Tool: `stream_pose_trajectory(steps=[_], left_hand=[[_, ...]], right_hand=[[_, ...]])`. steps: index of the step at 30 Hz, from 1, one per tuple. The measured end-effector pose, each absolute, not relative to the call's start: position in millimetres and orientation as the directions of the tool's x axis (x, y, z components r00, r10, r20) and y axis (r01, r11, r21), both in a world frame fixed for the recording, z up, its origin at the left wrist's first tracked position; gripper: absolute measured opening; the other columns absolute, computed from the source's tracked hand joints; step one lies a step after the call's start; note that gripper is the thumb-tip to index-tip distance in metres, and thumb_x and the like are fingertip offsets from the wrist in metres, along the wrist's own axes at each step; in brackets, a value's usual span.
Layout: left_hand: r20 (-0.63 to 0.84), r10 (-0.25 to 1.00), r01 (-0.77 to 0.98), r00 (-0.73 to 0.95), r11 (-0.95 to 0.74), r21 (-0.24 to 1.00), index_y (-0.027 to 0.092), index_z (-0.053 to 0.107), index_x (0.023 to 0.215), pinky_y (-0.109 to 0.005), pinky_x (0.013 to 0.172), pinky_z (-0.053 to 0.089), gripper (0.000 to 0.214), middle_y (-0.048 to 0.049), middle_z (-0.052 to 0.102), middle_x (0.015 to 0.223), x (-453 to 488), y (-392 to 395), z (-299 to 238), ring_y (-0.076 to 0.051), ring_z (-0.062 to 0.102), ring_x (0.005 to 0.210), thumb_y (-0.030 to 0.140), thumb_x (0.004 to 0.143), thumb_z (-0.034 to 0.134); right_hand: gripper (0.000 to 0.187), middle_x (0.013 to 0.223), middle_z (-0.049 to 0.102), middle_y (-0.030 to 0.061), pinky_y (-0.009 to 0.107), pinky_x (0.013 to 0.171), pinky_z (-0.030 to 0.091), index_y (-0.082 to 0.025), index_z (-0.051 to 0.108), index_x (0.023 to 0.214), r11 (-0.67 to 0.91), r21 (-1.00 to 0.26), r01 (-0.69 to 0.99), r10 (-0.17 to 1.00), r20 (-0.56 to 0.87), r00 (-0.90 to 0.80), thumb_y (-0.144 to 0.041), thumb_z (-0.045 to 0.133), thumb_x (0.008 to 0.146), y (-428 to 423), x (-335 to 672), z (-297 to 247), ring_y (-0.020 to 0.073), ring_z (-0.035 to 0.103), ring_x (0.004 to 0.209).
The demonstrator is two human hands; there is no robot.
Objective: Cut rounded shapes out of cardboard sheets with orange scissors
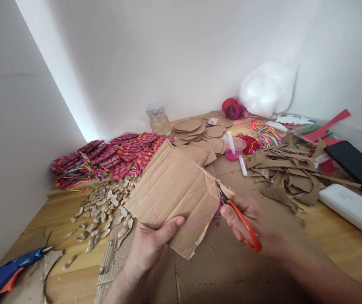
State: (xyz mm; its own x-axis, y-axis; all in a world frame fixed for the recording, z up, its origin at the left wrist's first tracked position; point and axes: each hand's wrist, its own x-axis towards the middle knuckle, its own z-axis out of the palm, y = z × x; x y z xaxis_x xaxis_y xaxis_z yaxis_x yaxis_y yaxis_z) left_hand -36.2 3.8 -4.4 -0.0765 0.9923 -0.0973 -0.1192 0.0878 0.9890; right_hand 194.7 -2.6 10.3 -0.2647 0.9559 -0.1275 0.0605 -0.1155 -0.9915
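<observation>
My left hand (155,242) grips a piece of corrugated cardboard (181,194) by its lower edge, thumb on top. A pink circle is drawn on the cardboard. In my right hand (247,215) is a pair of scissors (242,223) with orange handles. Their blades meet the right edge of the cardboard, near the pink line, and a narrow strip there is partly separated. The fingers behind the cardboard are hidden. Under both hands lies a larger cardboard sheet (219,278).
Peanut shells (105,207) and patterned fabric pieces (130,154) lie left; a glue gun (19,266) sits lower left. Cardboard discs (187,125), a jar (158,120) and a pink cup (234,150) stand behind. Cardboard scraps (285,169), a phone (358,169) and a white case (352,211) lie right.
</observation>
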Motion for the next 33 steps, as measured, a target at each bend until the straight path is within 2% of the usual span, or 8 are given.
stream_pose_trajectory(steps=[8,13,19,24,28,33], left_hand=[[-0.09,0.995,-0.096,-0.046,0.085,0.992,0.014,0.069,0.123,-0.044,0.1,0.053,0.066,-0.0121,0.078,0.104,-50.9,9.7,-12.4,-0.032,0.068,0.111,0.033,0.062,0.089],[-0.08,0.992,-0.1,-0.097,0.07,0.992,0.01,0.074,0.112,-0.046,0.099,0.053,0.063,-0.0137,0.078,0.099,-47.6,12.1,-3.3,-0.035,0.07,0.106,0.034,0.056,0.092],[-0.125,0.983,-0.25,-0.131,0.09,0.964,0.01,0.068,0.123,-0.044,0.089,0.059,0.074,-0.0145,0.078,0.102,-38.4,12.3,7.0,-0.036,0.071,0.105,0.032,0.056,0.091],[-0.167,0.972,-0.422,-0.168,0.083,0.903,0.016,0.064,0.129,-0.039,0.092,0.057,0.063,-0.012,0.077,0.111,-31.8,8.6,-1.9,-0.031,0.07,0.11,0.034,0.072,0.084],[-0.096,0.974,-0.315,-0.206,0.027,0.949,0.017,0.068,0.125,-0.036,0.098,0.054,0.058,-0.01,0.076,0.115,-29.2,5.2,-7.5,-0.029,0.068,0.113,0.034,0.072,0.084],[-0.051,0.986,-0.171,-0.156,0.023,0.985,0.016,0.066,0.128,-0.034,0.092,0.057,0.066,-0.0113,0.075,0.117,-31.2,5.6,-9.8,-0.028,0.071,0.106,0.033,0.067,0.087]], right_hand=[[0.055,0.045,0.037,-0.0082,0.021,0.038,0.021,-0.022,0.042,0.063,-0.11,-0.993,0.042,0.949,-0.118,-0.291,-0.071,0.057,0.085,-3.0,193.6,8.3,0.007,0.031,0.04],[0.053,0.048,0.037,-0.0086,0.02,0.037,0.02,-0.022,0.043,0.066,-0.115,-0.992,0.059,0.943,-0.127,-0.307,-0.068,0.06,0.086,-2.4,196.8,6.2,0.0068,0.03,0.042],[0.053,0.046,0.038,-0.0083,0.02,0.037,0.021,-0.022,0.041,0.065,-0.139,-0.987,0.085,0.935,-0.159,-0.316,-0.068,0.057,0.087,-2.0,198.4,4.9,0.0072,0.032,0.041],[0.054,0.047,0.038,-0.0087,0.021,0.037,0.02,-0.022,0.04,0.064,-0.128,-0.988,0.09,0.939,-0.149,-0.309,-0.067,0.06,0.086,-1.9,196.1,6.3,0.0063,0.031,0.039],[0.055,0.045,0.038,-0.0082,0.022,0.039,0.023,-0.022,0.04,0.064,-0.128,-0.99,0.065,0.941,-0.142,-0.308,-0.069,0.059,0.086,-1.5,193.6,3.7,0.0069,0.032,0.039],[0.057,0.045,0.042,-0.0056,0.023,0.044,0.028,-0.022,0.04,0.059,-0.083,-0.994,0.074,0.949,-0.102,-0.297,-0.068,0.054,0.089,-1.2,194.3,1.8,0.0082,0.035,0.043]])
